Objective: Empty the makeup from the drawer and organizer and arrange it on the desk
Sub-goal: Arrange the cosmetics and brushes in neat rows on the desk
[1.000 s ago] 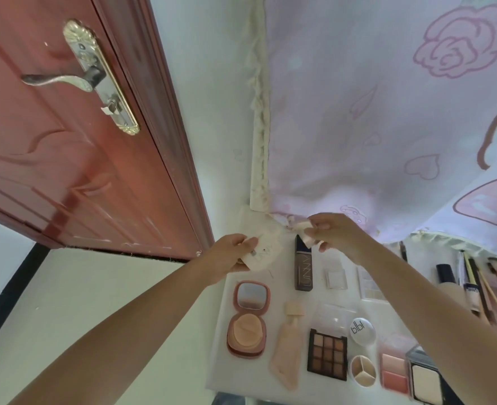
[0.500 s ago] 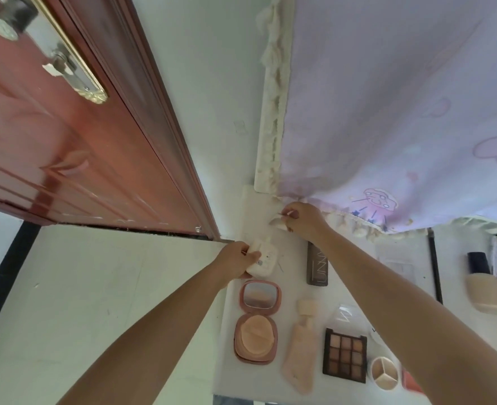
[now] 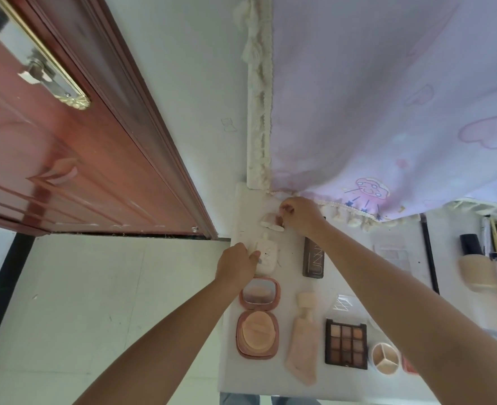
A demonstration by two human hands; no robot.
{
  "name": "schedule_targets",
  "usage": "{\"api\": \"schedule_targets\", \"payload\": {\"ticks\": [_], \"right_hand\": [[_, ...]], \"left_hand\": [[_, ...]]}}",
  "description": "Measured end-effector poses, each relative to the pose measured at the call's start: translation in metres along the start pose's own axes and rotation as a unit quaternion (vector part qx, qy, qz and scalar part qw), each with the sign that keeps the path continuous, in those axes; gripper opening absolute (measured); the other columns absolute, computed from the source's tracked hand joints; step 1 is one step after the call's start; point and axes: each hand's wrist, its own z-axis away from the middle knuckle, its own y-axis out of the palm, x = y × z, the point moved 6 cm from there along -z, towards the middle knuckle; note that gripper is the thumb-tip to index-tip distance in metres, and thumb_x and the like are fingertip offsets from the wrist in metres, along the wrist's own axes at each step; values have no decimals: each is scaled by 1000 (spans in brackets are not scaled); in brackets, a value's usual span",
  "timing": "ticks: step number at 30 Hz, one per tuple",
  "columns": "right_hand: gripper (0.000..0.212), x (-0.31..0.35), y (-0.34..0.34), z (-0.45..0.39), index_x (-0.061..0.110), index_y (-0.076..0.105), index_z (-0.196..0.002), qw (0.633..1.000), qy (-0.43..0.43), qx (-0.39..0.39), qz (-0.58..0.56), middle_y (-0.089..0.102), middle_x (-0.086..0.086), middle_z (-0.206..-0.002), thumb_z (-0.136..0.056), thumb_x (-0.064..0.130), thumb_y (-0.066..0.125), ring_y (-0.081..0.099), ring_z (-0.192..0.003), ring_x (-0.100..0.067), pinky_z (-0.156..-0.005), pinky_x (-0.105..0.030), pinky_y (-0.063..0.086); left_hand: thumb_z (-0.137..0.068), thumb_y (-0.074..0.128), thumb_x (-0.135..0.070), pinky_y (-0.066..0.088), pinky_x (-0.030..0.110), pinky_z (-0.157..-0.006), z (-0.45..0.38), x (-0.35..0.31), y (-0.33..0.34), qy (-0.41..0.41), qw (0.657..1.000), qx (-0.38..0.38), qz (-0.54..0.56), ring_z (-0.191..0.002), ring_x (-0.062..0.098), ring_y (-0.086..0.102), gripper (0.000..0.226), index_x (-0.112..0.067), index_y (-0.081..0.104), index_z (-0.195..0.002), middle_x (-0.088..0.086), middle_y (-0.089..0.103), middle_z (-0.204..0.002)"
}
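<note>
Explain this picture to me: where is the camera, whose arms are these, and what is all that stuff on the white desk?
No machine here: a person wears a wide-angle camera on the head, looking forward and down, so the two arms are their own. The left hand holds a small white bottle lying on the white desk. The right hand pinches a small pale piece, perhaps a cap, near the far edge. Laid out nearer the person are an open pink compact with mirror and puff, a peach tube, a dark eyeshadow palette, a round three-part pot and a brown tube. A pink curtain hangs behind; a red door stands to the left.
</note>
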Motion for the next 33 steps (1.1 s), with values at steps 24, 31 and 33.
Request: {"api": "schedule_targets", "payload": {"ticks": [24, 31, 33], "right_hand": [[7, -55, -68, 104, 5, 59, -77, 919, 168, -11, -356, 53, -13, -87, -80, 10, 64, 58, -61, -26, -71, -38, 56], [12, -31, -101, 156, 8, 59, -73, 906, 62, 22, -419, 53, -8, -77, -84, 6, 59, 54, -60, -21, -47, -21, 53], [11, -28, -106, 165, 8, 60, -74, 915, 50, 53, -397, 52, -8, -81, -85, 6, 59, 58, -58, -20, -52, -20, 55]], "left_hand": [[-89, 50, -44, 27, 27, -108, 72, -88, -14, 282, 944, -20, -173, -136, 19, 28, 68, -12, 22, -143, 4, 27, -148], [-87, 57, -35, 36, 25, -86, 102, -137, -38, 373, 908, -38, -184, -109, 20, 51, 37, -13, 53, -117, 4, 57, -115], [-86, 57, -36, 36, 23, -83, 112, -148, -53, 403, 883, -47, -234, -109, 16, 51, 37, -17, 54, -118, 0, 57, -115]]}}
